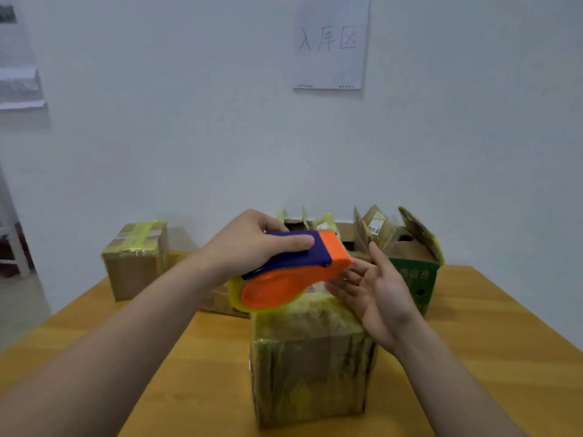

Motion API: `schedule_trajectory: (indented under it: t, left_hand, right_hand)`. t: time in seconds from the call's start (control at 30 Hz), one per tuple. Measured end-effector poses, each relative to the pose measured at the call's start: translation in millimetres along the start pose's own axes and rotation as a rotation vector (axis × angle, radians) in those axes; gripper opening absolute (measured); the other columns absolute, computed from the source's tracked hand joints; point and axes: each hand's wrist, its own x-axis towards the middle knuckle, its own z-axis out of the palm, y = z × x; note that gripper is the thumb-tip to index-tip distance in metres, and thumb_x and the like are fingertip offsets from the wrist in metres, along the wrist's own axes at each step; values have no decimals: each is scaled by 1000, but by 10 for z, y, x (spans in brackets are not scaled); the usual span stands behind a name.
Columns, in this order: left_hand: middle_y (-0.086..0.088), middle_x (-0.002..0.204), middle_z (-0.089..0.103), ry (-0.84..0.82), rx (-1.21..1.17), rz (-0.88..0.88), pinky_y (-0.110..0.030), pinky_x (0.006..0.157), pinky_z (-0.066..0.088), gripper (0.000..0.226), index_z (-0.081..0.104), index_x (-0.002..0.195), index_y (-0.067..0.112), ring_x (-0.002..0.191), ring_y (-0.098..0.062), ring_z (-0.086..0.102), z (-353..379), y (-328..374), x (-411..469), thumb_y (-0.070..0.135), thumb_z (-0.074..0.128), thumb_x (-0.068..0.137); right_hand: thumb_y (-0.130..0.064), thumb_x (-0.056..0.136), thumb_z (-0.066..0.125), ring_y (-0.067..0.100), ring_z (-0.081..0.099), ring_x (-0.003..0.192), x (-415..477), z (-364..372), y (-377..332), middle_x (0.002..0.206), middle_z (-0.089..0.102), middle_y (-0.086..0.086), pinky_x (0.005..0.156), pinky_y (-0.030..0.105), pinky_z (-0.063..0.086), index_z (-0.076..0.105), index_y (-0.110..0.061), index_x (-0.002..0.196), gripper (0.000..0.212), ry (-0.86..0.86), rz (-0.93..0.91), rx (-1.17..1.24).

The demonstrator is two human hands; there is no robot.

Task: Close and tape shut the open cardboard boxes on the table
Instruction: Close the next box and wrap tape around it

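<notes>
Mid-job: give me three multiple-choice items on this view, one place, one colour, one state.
1. Where is the orange and blue plastic tape dispenser? A on the wooden table; B held above the near tape-wrapped cardboard box; C inside a box.
2. Tape colour on the far-left sealed cardboard box? A yellow; B red; C black.
3. The green-printed cardboard box is: A taped; B open; C crushed flat.
Key: B, the left hand grips it there; A, yellow bands cross it; B, its flaps stand up.
</notes>
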Motion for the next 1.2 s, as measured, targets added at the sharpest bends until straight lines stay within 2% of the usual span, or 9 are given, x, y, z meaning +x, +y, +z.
schedule_trajectory:
  t: [0.07, 0.2, 0.4, 0.5, 0.7, 0.83, 0.93, 1.03, 1.2]
  left_hand:
    - [-3, 75, 78, -58, 53, -24, -36, 67, 55, 37, 82, 82, 19, 67, -20, 74, 47, -23, 106, 55, 80, 80]
    - [-2, 76, 78, -111, 108, -29, -37, 71, 57, 35, 81, 81, 22, 72, -24, 75, 70, -33, 183, 56, 80, 80]
    - [8, 83, 78, -158, 184, -9, -40, 77, 63, 34, 81, 92, 29, 75, -15, 75, 135, 30, 233, 61, 78, 79]
    - [7, 84, 79, -166, 126, -17, -39, 77, 63, 34, 80, 94, 28, 75, -16, 76, 88, 20, 240, 58, 78, 79]
    - [3, 87, 80, -169, -15, -16, -34, 72, 60, 39, 78, 100, 26, 77, -18, 77, -5, -78, 232, 55, 78, 75]
    - [7, 88, 80, -188, 0, -20, -31, 69, 60, 45, 75, 103, 29, 79, -15, 77, -37, -110, 241, 60, 75, 70]
    - [6, 92, 80, -221, 21, -29, -35, 75, 62, 49, 74, 106, 31, 81, -18, 78, -43, -111, 249, 64, 74, 70]
    - [7, 92, 79, -240, 44, 3, -33, 73, 61, 44, 74, 104, 31, 81, -17, 78, -31, -67, 252, 62, 75, 73]
    - [3, 89, 80, -206, 89, 14, -34, 75, 58, 47, 77, 97, 29, 78, -17, 77, -208, -72, 252, 64, 77, 66]
  right_hand:
    - [-50, 107, 41, 37, 71, 112, -33, -51, -40, 119, 73, 24, 95, 45, 57, 65, -2, 128, 58, 2, 16, 13]
    - [-24, 103, 59, 25, 76, 85, -70, -144, -152, 96, 78, 18, 74, 35, 62, 72, 0, 115, 30, 56, -14, -123]
    - [-22, 96, 71, 20, 74, 77, -6, -130, -222, 102, 77, 20, 63, 29, 59, 77, -5, 108, 22, 89, 61, -214]
    - [-22, 99, 68, 18, 73, 64, 32, -90, -236, 86, 77, 14, 56, 28, 60, 75, -4, 108, 22, 121, 106, -123]
    - [0, 90, 73, 17, 74, 64, 27, 13, -241, 79, 77, 15, 53, 24, 57, 72, -2, 103, 14, 107, 68, -177]
    - [7, 86, 74, 23, 78, 75, 37, 55, -246, 82, 78, 16, 55, 23, 55, 71, -4, 106, 22, 180, -55, -343]
    - [3, 87, 77, 22, 78, 72, 13, -4, -274, 81, 78, 15, 55, 23, 55, 69, -7, 105, 23, 232, -130, -429]
    - [0, 86, 79, 18, 76, 67, -33, -76, -293, 78, 78, 13, 53, 22, 54, 67, -7, 104, 23, 256, -138, -446]
    - [2, 81, 83, 21, 75, 71, -46, -302, -327, 79, 78, 13, 62, 27, 58, 68, -4, 105, 29, 323, -163, -418]
